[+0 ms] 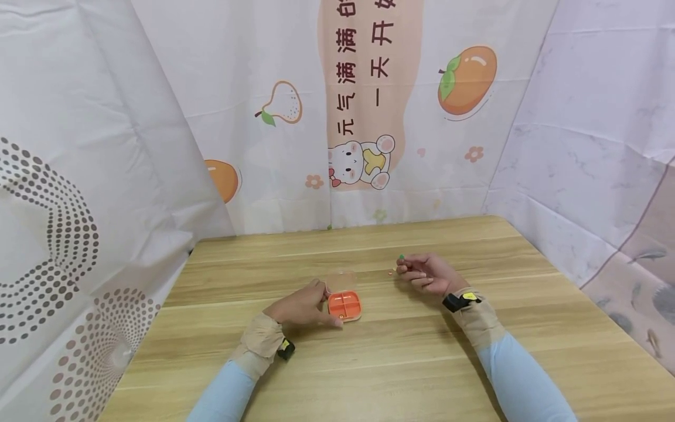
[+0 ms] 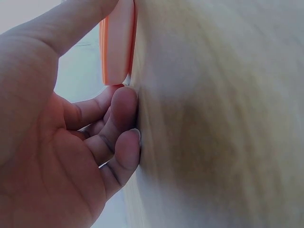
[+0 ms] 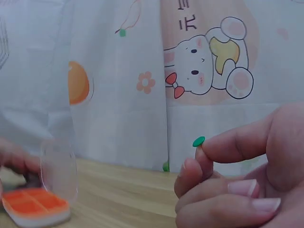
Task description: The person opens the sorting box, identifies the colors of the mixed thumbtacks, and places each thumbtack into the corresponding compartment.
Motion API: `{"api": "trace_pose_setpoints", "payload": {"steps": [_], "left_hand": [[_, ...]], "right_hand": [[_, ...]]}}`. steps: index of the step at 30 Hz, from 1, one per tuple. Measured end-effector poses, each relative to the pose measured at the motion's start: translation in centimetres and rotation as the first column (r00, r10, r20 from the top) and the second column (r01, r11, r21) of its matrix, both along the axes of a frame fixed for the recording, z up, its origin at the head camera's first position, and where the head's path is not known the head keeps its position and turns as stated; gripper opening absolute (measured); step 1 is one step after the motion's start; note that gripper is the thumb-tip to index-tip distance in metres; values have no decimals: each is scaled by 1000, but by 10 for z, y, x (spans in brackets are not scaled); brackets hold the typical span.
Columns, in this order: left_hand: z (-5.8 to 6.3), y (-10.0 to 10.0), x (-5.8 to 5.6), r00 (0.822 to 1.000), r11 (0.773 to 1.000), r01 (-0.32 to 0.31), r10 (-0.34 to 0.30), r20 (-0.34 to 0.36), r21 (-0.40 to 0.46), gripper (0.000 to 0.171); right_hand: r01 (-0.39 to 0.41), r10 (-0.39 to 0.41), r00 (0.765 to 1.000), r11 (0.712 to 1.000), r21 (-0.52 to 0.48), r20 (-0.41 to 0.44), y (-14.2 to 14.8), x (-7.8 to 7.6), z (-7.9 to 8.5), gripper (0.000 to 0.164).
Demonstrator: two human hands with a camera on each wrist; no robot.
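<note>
A small orange pill box [image 1: 344, 306] with several compartments lies on the table, its clear lid [image 1: 341, 282] raised at the far side. My left hand [image 1: 306, 306] steadies it from the left, thumb along the near edge and fingers curled at the other end; in the left wrist view the fingertips [image 2: 125, 105] rest close to the tabletop. One tiny orange piece [image 1: 341, 316] sits in a near compartment. To the right, above the table, my right hand [image 1: 428, 274] pinches a small green disc [image 3: 199, 141] between thumb and forefinger, the other fingers curled below.
Near the right fingertips, tiny orange pieces [image 1: 390, 272] lie on the wooden table [image 1: 369, 375]. A white curtain [image 1: 253, 199] with printed fruit and a cartoon bear hangs behind the far edge, and patterned cloths hang on both sides.
</note>
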State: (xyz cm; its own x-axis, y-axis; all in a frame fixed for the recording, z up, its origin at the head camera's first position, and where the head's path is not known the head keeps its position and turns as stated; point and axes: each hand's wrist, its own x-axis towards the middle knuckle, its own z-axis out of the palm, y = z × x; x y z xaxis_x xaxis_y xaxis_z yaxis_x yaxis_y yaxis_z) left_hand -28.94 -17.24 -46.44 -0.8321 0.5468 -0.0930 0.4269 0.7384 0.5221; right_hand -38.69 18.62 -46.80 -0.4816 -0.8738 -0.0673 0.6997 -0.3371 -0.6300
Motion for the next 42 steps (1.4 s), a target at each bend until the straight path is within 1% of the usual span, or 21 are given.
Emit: {"api": "trace_pose_setpoints", "payload": {"steps": [2,4,6,7,8,10,12,13,14,16,17,19,21,24,28,30,32,34,36,38,42], "left_hand": [[0,0,0,1000,1000,2,-2,2,7,75],[0,-1,1,1000,1000,-2,2,3,6,76],[-1,-1,0,1000,1000,-7,7,7,8,76],[-1,-2,0,1000,1000,-11,11,10,10,76],[-1,-2,0,1000,1000,-14,14,11,9,76],[-2,-2,0,1000,1000,-16,16,8,3,77],[-3,-2,-1,1000,1000,-12,12,5,3,77],[-3,-2,-1,1000,1000,-10,10,2,2,77],[-3,-2,-1,1000,1000,-7,7,-3,-1,78],[-3,-2,-2,1000,1000,-4,4,-8,-1,78],[-3,-2,-2,1000,1000,-3,4,-8,1,77],[-3,-2,-2,1000,1000,0,0,-11,7,77],[-3,-2,-2,1000,1000,4,-4,-13,11,76],[-3,-2,-2,1000,1000,10,-10,-9,18,75],[-3,-2,-2,1000,1000,12,-12,-4,12,76],[-3,-2,-2,1000,1000,9,-9,-6,3,76],[-3,-2,-2,1000,1000,6,-6,-6,-1,77],[-3,-2,-2,1000,1000,2,-2,-5,-4,77],[-3,-1,-2,1000,1000,-1,1,-3,-1,77],[-2,-1,-2,1000,1000,-5,5,0,-1,77],[-1,-1,0,1000,1000,-8,8,2,4,76]], "right_hand": [[63,-60,997,995,73,-42,-2,2,2,26],[152,-132,983,976,156,-129,-4,2,3,23],[246,-185,952,938,245,-245,-8,2,3,21],[299,-208,928,910,288,-308,-10,2,3,21],[357,-220,896,873,332,-385,-12,2,2,22],[471,-214,821,778,415,-530,-14,1,1,28],[572,-171,737,674,468,-655,-15,1,-1,32],[612,-141,696,629,479,-704,-15,2,-1,36],[643,-112,661,594,483,-742,-15,2,-2,39],[683,-81,610,559,471,-789,-16,2,-2,41],[698,-69,587,548,461,-807,-16,2,-2,41],[718,-55,559,532,450,-827,-18,2,-2,41],[736,-47,540,511,444,-840,-19,2,-2,39],[755,-26,522,480,447,-853,-20,3,-3,37],[778,9,485,452,436,-875,-21,3,-5,32],[795,44,444,441,416,-895,-22,3,-7,28],[812,83,392,436,387,-916,-23,3,-9,25],[824,122,341,438,359,-932,-25,4,-9,22],[828,145,307,446,339,-941,-27,4,-9,20],[825,158,297,455,336,-942,-29,6,-8,19],[810,155,307,476,344,-939,-32,7,-7,20]]}}
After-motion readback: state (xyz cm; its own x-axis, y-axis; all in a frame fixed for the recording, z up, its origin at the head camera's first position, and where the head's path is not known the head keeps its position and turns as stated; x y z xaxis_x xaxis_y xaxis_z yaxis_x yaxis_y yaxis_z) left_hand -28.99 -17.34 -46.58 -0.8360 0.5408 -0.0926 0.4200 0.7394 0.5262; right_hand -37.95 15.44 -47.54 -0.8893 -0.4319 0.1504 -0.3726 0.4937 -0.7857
